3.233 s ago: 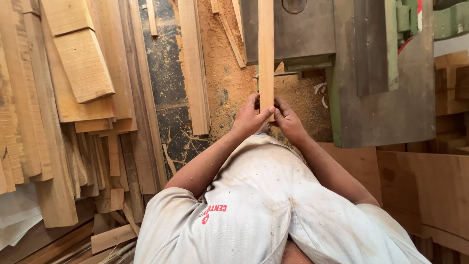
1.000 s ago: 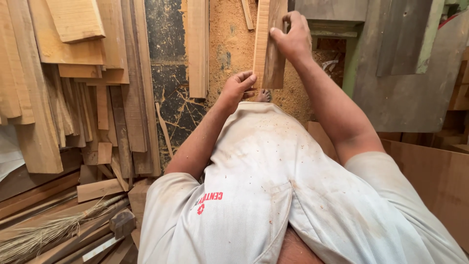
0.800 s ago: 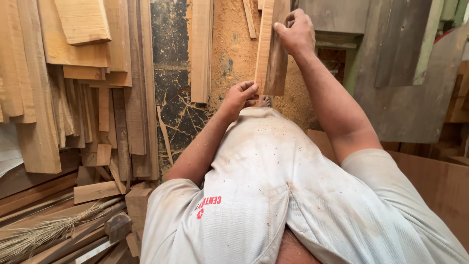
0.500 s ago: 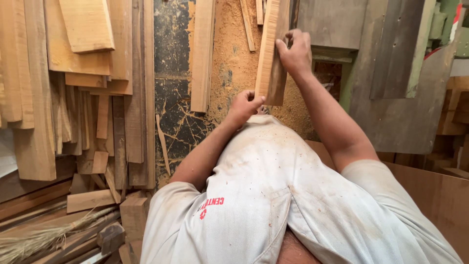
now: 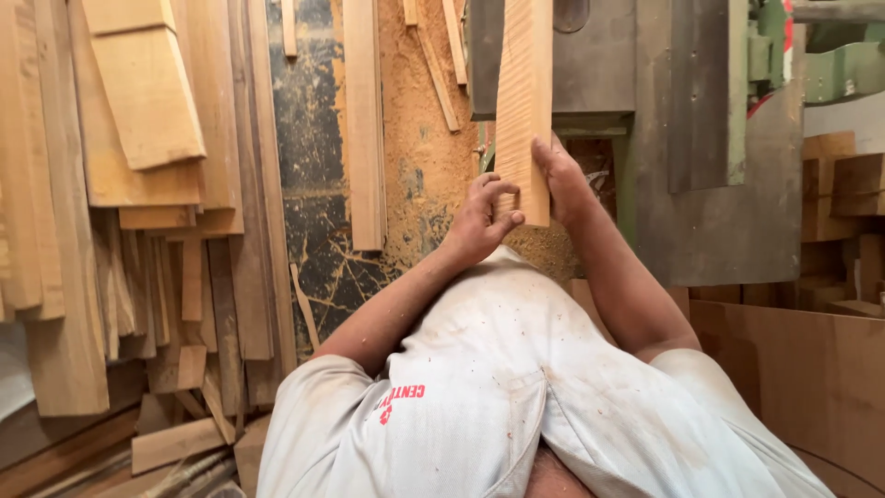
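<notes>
In the head view, both hands hold one wooden board (image 5: 524, 101), a long, pale plank with fine ripple marks on its face. The board runs from the hands up to the top edge of the picture, and its near end is just above the person's white shirt (image 5: 516, 387). The left hand (image 5: 481, 219) is at the lower left corner of the board: its fingers are curled closed, and the thumb and fingertips press on the left edge near the end. The right hand (image 5: 560, 177) is on the right edge of the board, a little higher; the fingers are wrapped around that edge and are partly hidden behind the wood. So both hands are closed on the board.

The upper part of the board lies over the grey metal table of a woodworking machine (image 5: 590, 65). The machine has green painted parts (image 5: 774, 55) near the top right corner, with a small red piece beside them. Under the hands the floor is covered with a thick sawdust layer (image 5: 419, 157), and some thin wood strips (image 5: 433, 65) lie in it. One longer wooden slat (image 5: 366, 129) lies to the left of the sawdust, on the dark cracked floor (image 5: 309, 231).

Along the left side is a large pile of planks and offcuts (image 5: 138, 184), in many lengths, lying mostly parallel. At the right edge short wooden blocks (image 5: 843, 184) are stacked, and a brown sheet of board (image 5: 811, 369) is at the lower right. On the shirt, at the left chest, there is a small red printed mark (image 5: 401, 401).
</notes>
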